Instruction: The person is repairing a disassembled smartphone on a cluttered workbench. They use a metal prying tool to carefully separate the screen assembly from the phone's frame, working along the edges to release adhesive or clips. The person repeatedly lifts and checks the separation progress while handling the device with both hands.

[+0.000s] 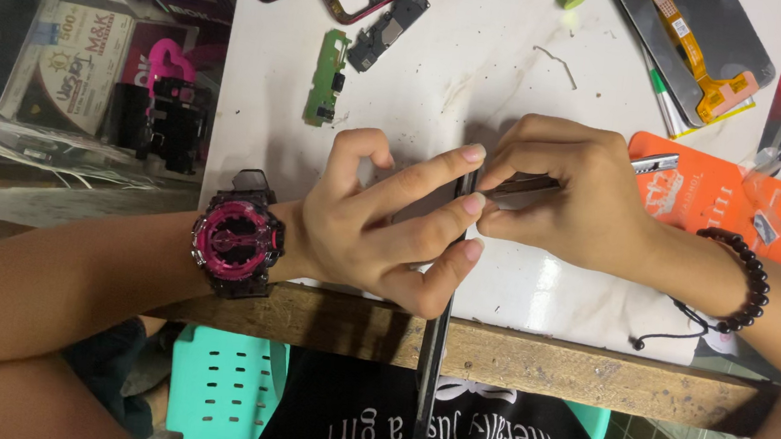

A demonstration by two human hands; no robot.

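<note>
Two sets of fingers [469, 201] pinch a thin dark phone panel [435, 348] held on edge between them; the left hand [381, 223] steadies it, the right hand [569, 203] presses a metal tool [520, 186] against it above the white counter [481, 75], green circuit board [326, 78] beyond.

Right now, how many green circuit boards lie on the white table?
1. The green circuit board lies on the white table, beyond the left hand. The hands and the phone they hold may hide others.
</note>
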